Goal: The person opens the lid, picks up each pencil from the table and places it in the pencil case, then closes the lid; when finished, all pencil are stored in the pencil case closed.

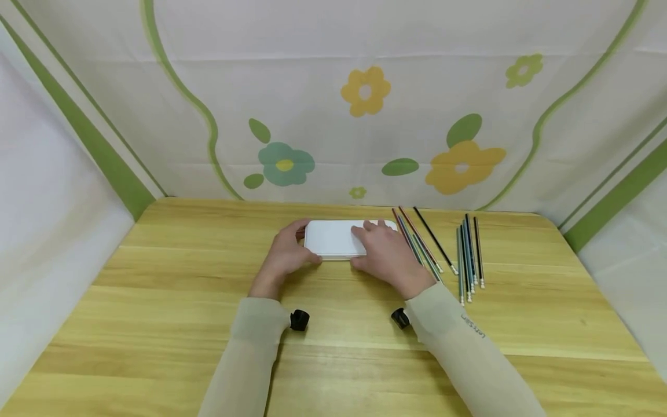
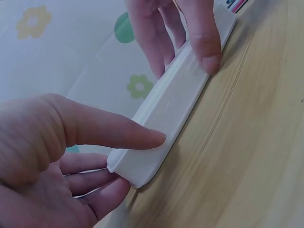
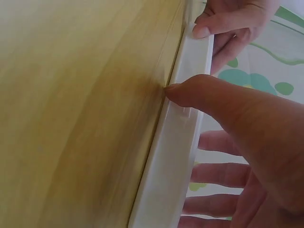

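A long white lidded case lies flat near the back of the table. My left hand grips its left end, thumb along the front wall and fingers round the end, as the left wrist view shows. On the right half my right hand holds the case, its thumb on the front side by a small latch-like tab, its fingers reaching over the top. The lid looks closed, so any contents are hidden. Several dark and coloured pencils lie just right of the case, partly behind the right hand.
Farther right, another group of pencils lies side by side, white eraser ends towards me. A white curtain with printed flowers hangs along the back edge of the wooden table. Black wrist cameras sit at both cuffs.
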`<state>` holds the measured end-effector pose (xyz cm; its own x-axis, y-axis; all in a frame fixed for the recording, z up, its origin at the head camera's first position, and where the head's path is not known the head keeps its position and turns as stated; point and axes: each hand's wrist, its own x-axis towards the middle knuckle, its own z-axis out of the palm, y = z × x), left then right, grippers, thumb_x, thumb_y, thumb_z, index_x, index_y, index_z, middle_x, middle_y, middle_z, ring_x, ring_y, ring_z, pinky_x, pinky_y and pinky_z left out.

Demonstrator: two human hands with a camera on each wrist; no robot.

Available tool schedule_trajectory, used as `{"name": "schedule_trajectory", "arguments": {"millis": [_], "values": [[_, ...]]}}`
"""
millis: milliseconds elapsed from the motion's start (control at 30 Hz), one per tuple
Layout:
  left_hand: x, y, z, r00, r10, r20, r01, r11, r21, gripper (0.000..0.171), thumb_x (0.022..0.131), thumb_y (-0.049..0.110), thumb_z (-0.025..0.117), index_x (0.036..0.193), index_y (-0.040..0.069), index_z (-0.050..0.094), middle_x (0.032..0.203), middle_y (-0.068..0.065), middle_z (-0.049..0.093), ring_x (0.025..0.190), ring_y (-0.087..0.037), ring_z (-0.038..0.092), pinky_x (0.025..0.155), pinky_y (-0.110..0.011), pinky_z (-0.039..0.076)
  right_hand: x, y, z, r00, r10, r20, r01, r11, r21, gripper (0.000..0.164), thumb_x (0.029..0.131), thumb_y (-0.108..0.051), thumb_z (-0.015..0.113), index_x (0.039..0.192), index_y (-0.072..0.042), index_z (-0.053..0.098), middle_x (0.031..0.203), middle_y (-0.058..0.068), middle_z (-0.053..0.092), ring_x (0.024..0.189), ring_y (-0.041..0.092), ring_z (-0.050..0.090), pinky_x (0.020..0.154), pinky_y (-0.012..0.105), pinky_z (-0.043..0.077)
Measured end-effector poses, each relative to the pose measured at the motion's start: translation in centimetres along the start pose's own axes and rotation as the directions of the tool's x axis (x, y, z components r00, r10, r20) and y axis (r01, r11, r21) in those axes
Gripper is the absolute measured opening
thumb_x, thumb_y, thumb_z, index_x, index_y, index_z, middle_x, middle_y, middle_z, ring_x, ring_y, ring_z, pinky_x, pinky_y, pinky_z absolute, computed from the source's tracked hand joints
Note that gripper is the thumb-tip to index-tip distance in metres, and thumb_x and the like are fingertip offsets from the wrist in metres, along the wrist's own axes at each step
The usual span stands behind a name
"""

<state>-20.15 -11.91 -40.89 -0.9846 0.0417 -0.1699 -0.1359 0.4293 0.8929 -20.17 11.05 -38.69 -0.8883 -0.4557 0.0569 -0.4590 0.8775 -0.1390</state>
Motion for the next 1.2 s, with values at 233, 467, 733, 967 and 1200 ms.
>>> {"name": "schedule_trajectory", "arguments": {"millis": [233, 467, 733, 967, 1200], "values": [[-0.2, 0.0, 0.1, 1.000, -0.022, -0.014, 0.022, 0.999, -0.024, 0.095, 0.074, -0.010, 0.086, 0.159, 0.006, 0.048, 0.153, -0.018, 0.057, 0.142, -0.038, 0.051, 0.122, -0.052, 0.044, 0.5, -0.3, -0.4, 0.998, -0.019, 0.055, 0.022, 0.999, -0.050, 0.058, 0.087, -0.034, 0.084, 0.137, -0.008, 0.069, 0.126, 0.017, 0.073, 0.106, 0.041, 0.070, 0.078, 0.048, 0.062], [-0.2, -0.9, -0.1, 1.000, -0.008, 0.004, 0.008, 0.994, -0.106, 0.093, 0.076, -0.010, 0.085, 0.159, 0.011, 0.049, 0.155, -0.015, 0.055, 0.143, -0.037, 0.053, 0.119, -0.052, 0.048, 1.5, -1.0, -0.6, 0.985, -0.165, 0.058, 0.174, 0.959, -0.224, 0.049, 0.081, -0.030, 0.082, 0.121, -0.004, 0.070, 0.091, 0.009, 0.075, 0.075, 0.024, 0.066, 0.064, 0.041, 0.058], [-0.2, -1.1, -0.2, 0.999, 0.030, 0.028, -0.026, 0.989, -0.144, 0.091, 0.078, -0.012, 0.084, 0.159, 0.010, 0.048, 0.155, -0.017, 0.054, 0.141, -0.038, 0.056, 0.115, -0.050, 0.053, 2.4, -2.2, -0.8, 0.971, -0.203, 0.123, 0.230, 0.933, -0.278, 0.054, 0.084, -0.028, 0.079, 0.124, 0.006, 0.070, 0.096, 0.009, 0.079, 0.077, 0.025, 0.072, 0.071, 0.041, 0.063], [-0.2, -1.4, -0.4, 0.997, 0.056, 0.043, -0.050, 0.989, -0.138, 0.091, 0.080, -0.014, 0.084, 0.160, 0.011, 0.047, 0.156, -0.020, 0.052, 0.137, -0.042, 0.060, 0.113, -0.051, 0.054, 2.8, -2.9, -0.7, 0.946, -0.191, 0.261, 0.269, 0.912, -0.309, 0.062, 0.096, -0.027, 0.067, 0.142, 0.015, 0.059, 0.117, 0.024, 0.078, 0.114, 0.044, 0.074, 0.095, 0.055, 0.063], [-0.2, -1.5, -0.4, 0.998, 0.042, 0.044, -0.035, 0.989, -0.147, 0.091, 0.081, -0.012, 0.084, 0.161, 0.012, 0.046, 0.156, -0.020, 0.052, 0.137, -0.043, 0.060, 0.114, -0.051, 0.054, 2.5, -2.8, -0.4, 0.940, -0.252, 0.231, 0.324, 0.872, -0.367, 0.054, 0.100, -0.019, 0.061, 0.142, 0.014, 0.060, 0.109, 0.029, 0.079, 0.109, 0.046, 0.076, 0.086, 0.057, 0.065]]}}
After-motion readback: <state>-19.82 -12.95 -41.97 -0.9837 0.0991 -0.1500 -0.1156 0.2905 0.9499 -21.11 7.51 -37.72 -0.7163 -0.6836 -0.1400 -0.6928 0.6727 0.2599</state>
